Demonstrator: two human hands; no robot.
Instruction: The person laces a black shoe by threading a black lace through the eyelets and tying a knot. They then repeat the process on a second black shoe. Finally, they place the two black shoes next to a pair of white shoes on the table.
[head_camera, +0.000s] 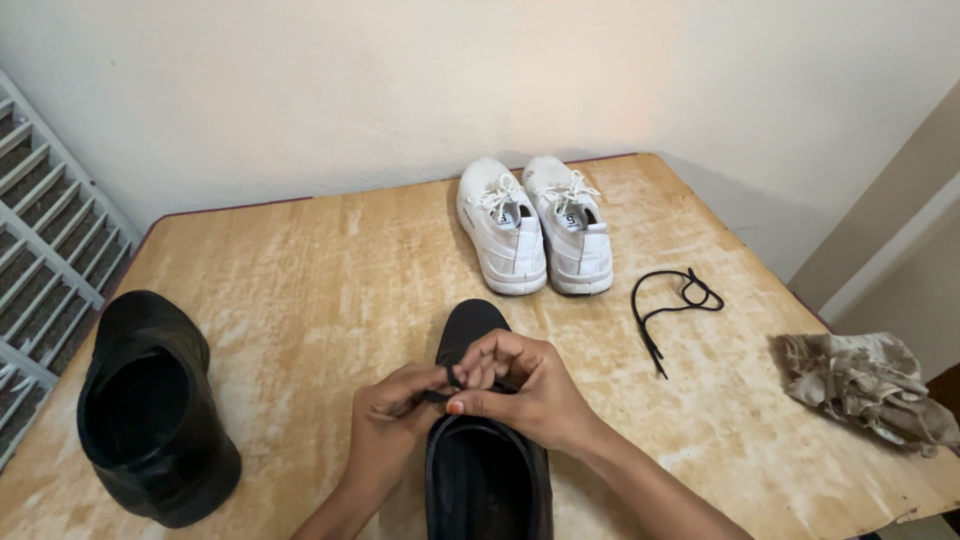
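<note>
A black leather lace-up shoe (487, 470) is shown at the near table edge, toe pointing away; its thin black lace (452, 380) is pinched over the tongue by left hand (392, 418) and right hand (520, 388), both closed.

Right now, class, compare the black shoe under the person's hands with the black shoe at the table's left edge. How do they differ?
The black shoe under the hands is being laced: the left hand and right hand pinch a black lace over it. The black shoe at the left edge lies untouched, apart from both hands. The first points its toe straight away; the second sits angled, its opening wide to the camera. Both are dark and rest on the worn wooden table.
</note>
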